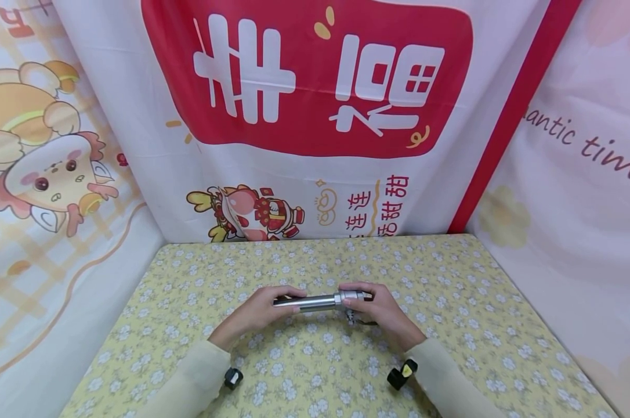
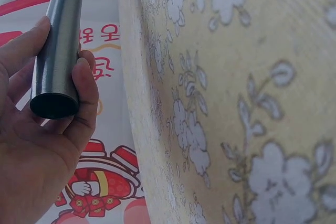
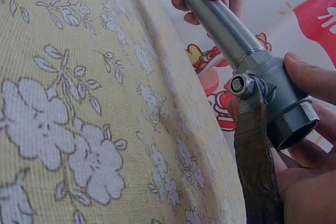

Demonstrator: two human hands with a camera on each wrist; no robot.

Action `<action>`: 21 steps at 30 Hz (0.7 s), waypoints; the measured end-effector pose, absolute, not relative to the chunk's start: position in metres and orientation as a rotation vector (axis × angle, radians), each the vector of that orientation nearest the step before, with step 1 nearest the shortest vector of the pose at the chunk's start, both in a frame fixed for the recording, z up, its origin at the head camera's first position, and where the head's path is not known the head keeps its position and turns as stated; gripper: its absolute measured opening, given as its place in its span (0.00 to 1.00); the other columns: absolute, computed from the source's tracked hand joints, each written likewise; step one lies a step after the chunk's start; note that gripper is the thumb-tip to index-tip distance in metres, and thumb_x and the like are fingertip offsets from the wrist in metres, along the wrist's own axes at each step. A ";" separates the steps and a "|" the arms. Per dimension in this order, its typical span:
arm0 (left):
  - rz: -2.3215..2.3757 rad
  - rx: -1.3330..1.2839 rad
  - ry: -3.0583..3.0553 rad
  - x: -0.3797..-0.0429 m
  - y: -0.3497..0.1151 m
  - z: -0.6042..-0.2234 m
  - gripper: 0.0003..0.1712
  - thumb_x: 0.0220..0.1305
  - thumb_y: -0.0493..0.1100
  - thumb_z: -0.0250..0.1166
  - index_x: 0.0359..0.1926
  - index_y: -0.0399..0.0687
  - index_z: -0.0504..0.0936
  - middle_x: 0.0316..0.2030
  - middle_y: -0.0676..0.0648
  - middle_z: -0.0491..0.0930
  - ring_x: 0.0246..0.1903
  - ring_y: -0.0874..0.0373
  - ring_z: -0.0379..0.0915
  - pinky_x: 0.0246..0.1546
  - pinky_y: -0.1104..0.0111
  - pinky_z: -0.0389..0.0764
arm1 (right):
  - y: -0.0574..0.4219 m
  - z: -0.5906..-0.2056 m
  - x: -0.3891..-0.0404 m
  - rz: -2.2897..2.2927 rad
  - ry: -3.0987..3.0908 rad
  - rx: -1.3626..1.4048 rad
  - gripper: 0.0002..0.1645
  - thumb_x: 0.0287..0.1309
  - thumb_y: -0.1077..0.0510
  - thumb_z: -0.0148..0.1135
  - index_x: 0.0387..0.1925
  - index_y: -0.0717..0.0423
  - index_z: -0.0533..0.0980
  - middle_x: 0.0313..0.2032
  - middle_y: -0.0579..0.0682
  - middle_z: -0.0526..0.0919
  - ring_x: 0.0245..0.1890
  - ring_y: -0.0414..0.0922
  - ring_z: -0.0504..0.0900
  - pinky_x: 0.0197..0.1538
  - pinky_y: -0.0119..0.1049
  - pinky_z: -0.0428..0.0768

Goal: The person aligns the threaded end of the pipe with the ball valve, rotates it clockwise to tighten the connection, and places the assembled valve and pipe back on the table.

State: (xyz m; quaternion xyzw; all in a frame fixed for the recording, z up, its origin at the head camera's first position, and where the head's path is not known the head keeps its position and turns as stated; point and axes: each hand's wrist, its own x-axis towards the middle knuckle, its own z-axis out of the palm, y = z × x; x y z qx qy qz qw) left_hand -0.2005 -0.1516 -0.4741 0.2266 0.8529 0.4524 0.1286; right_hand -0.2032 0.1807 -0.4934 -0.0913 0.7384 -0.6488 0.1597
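Observation:
A straight silver metal pipe (image 1: 315,303) is joined to a ball valve (image 1: 350,298), and both hands hold the joined piece level above the table. Near the pipe's free left end, my left hand (image 1: 265,306) grips it, fingers and thumb around the tube. The dark open end of the pipe (image 2: 55,105) shows in the left wrist view. My right hand (image 1: 380,305) grips the valve body (image 3: 278,90), thumb on its side. A lever handle wrapped in brown tape (image 3: 254,166) hangs from the valve's nut (image 3: 242,85).
Below the hands lies a table with a yellow floral cloth (image 1: 315,354). A white and red printed curtain (image 1: 315,165) stands behind it, with printed sheets at the left (image 1: 38,278) and right (image 1: 571,244). Black bands sit on both wrists.

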 end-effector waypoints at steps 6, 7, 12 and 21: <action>1.322 0.658 2.480 -0.200 -0.150 -0.475 0.20 0.78 0.46 0.70 0.66 0.67 0.86 0.61 0.50 0.85 0.50 0.55 0.82 0.50 0.59 0.83 | 0.182 -0.494 -0.203 -1.845 2.113 -0.267 0.37 0.66 0.42 0.78 0.72 0.49 0.81 0.67 0.51 0.82 0.55 0.50 0.86 0.51 0.44 0.87; 1.323 0.660 2.481 -0.200 -0.150 -0.475 0.20 0.78 0.46 0.70 0.66 0.66 0.87 0.61 0.49 0.85 0.50 0.55 0.82 0.50 0.59 0.83 | 0.182 -0.494 -0.203 -1.843 2.115 -0.269 0.37 0.66 0.42 0.79 0.72 0.49 0.81 0.67 0.52 0.82 0.55 0.50 0.86 0.51 0.44 0.87; 1.320 0.661 2.501 -0.199 -0.150 -0.476 0.20 0.77 0.44 0.71 0.65 0.69 0.87 0.61 0.50 0.86 0.50 0.55 0.83 0.49 0.59 0.83 | 0.181 -0.494 -0.204 -1.836 2.124 -0.274 0.37 0.66 0.43 0.79 0.71 0.50 0.81 0.65 0.52 0.83 0.54 0.49 0.86 0.50 0.43 0.87; 1.287 0.710 2.548 -0.199 -0.148 -0.475 0.22 0.75 0.43 0.73 0.67 0.56 0.86 0.59 0.49 0.87 0.50 0.57 0.83 0.49 0.61 0.83 | 0.182 -0.495 -0.203 -1.826 2.124 -0.274 0.37 0.66 0.41 0.78 0.71 0.49 0.81 0.67 0.51 0.82 0.55 0.49 0.86 0.52 0.43 0.87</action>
